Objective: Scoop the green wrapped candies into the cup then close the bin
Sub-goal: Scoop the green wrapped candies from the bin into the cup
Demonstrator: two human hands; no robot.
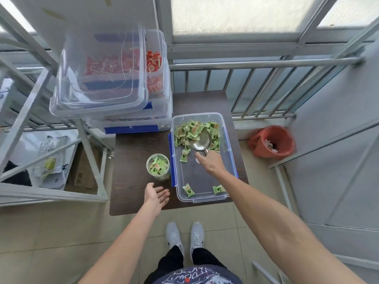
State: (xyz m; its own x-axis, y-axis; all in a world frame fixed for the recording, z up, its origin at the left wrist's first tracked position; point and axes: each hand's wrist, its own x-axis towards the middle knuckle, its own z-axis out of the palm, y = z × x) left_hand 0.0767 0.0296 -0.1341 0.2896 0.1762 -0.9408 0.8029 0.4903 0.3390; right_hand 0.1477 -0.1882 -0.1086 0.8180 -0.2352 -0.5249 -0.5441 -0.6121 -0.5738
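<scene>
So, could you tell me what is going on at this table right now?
A person is scooping green wrapped candies from an open clear bin on a dark table. The right hand holds a metal scoop pushed into the pile at the bin's far end. The left hand is open and empty, just short of a clear cup already holding some candies. The bin is not yet closed.

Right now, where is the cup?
In the head view, the clear cup stands on the dark table, just left of the open bin, beyond the open left hand.
</scene>
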